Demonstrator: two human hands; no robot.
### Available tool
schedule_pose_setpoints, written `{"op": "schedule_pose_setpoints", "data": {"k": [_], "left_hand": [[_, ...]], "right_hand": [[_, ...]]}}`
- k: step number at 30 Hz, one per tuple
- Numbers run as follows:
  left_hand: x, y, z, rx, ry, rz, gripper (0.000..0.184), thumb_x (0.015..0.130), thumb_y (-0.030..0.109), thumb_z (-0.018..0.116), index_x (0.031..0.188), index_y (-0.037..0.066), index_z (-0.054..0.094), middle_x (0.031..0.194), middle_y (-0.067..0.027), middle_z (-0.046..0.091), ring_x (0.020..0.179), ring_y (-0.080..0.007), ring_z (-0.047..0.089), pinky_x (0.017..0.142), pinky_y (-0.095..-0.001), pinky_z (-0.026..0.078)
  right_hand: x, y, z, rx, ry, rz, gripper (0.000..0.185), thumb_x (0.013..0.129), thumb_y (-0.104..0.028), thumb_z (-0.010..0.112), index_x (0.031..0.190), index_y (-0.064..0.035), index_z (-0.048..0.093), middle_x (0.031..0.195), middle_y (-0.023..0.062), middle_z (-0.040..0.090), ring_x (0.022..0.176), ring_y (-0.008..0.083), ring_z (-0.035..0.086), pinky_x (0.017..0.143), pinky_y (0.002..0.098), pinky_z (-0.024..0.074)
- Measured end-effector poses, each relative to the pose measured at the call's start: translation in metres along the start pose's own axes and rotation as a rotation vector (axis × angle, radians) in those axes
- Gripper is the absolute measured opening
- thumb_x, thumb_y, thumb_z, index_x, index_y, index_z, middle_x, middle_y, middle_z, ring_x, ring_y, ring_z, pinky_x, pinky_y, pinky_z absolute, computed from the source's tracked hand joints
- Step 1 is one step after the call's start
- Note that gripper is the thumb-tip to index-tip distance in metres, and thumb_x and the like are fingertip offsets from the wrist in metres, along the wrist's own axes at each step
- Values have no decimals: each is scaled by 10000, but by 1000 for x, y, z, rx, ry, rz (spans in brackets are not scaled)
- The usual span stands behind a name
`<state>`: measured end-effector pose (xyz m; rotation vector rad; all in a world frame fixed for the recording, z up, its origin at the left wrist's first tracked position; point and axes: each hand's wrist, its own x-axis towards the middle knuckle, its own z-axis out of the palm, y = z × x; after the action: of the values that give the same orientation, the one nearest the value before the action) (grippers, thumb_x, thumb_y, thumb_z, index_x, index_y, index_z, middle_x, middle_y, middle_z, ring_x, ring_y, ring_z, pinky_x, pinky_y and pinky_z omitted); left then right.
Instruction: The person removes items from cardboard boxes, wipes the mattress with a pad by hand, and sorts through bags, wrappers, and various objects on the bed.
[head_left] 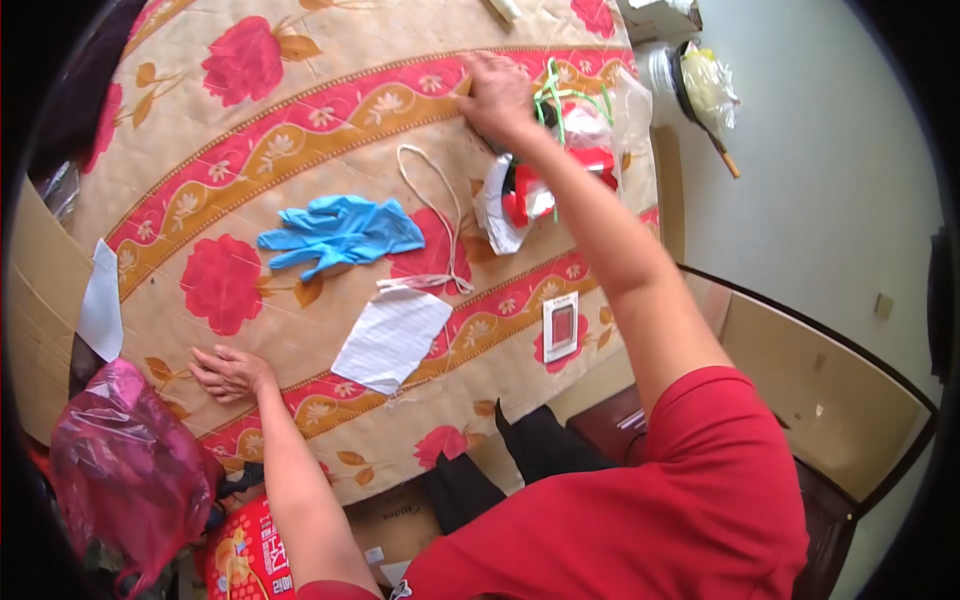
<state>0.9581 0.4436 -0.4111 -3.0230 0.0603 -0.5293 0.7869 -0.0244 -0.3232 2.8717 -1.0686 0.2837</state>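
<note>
I observe two bare hands, well apart from each other. The left hand (228, 376), at the lower left of the frame, lies on the flower-patterned red, gold and beige cloth (225, 285) with its fingers spread, holding nothing visible. The right hand (497, 98), at top centre, is back-up just beside a jumbled bundle of red, black and white items with bright green cord (585, 125); its underside is hidden, so I cannot tell whether it grips anything. The right forearm passes in front of part of that bundle.

Between the hands, I record a crumpled blue glove (345, 235) left of centre, a looped white cord (430, 281) near centre, and, just below it, a white faintly lined sheet (392, 340). A flat white-framed rectangular package with a dark red middle (561, 328) lies right of centre. A translucent magenta plastic bag (130, 455) occupies the lower left.
</note>
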Motion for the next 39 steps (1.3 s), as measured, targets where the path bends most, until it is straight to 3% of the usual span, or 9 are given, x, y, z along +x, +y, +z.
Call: {"op": "schedule_pose_setpoints", "data": {"k": [5,13,18,20,22,26,34,37,39], "left_hand": [[-1,-2,1,25,18,-1,420,870,374,470,1271,250,457,1312,-32,414,1169,-231,416,912,-455,319],[-1,-2,5,9,33,-7,412,874,385,456,1265,258,460,1314,-37,413,1168,-239,414,919,-455,316],[-1,-1,1,15,22,-7,420,879,395,441,1273,251,454,1328,-36,402,1158,-235,421,912,-446,320],[-1,2,2,85,72,0,420,863,392,447,1243,216,481,1275,-28,454,1111,-225,460,877,-409,356],[4,-16,10,48,-348,131,433,852,384,442,1223,164,476,1220,-31,486,1086,-219,475,864,-372,374],[-11,-25,39,252,-5,-18,449,861,383,426,1237,139,438,1254,-74,454,1141,-238,435,897,-395,355],[7,0,-14,-128,-28,13,429,893,346,393,1272,154,455,1344,-120,375,1210,-300,374,953,-461,295],[8,0,-10,-131,-26,-1,430,894,346,401,1280,164,448,1350,-116,367,1215,-301,368,953,-461,297],[9,-2,-12,-145,-38,-5,433,894,344,399,1285,163,444,1353,-117,361,1223,-303,357,957,-464,293]], "right_hand": [[-30,72,-13,-18,-584,222,301,740,-303,639,1022,-199,622,923,103,628,952,270,592,807,471,419],[-60,58,-90,236,357,34,144,750,-170,659,810,-63,583,661,79,600,604,208,585,603,333,454],[-63,-167,-42,814,466,-176,257,703,-28,563,945,-114,554,777,76,562,655,271,569,521,390,457],[-79,-275,-50,1087,230,-300,287,732,-62,535,992,-177,580,811,61,571,696,240,603,540,362,490],[-100,-352,-33,1006,-186,-439,217,747,-122,533,943,-186,602,793,68,549,715,240,610,538,357,493],[-111,-411,29,997,-126,-635,113,739,-209,560,835,-172,608,798,60,517,693,226,591,502,352,483],[29,-183,68,272,331,-253,239,789,-171,528,977,-300,600,793,18,610,633,256,592,499,397,455],[23,-75,72,94,265,-26,308,833,-147,489,1092,-288,576,867,111,616,769,307,605,637,414,495],[22,-68,52,45,79,509,320,820,-117,485,1101,-212,604,897,162,607,836,314,596,698,415,487]]}}
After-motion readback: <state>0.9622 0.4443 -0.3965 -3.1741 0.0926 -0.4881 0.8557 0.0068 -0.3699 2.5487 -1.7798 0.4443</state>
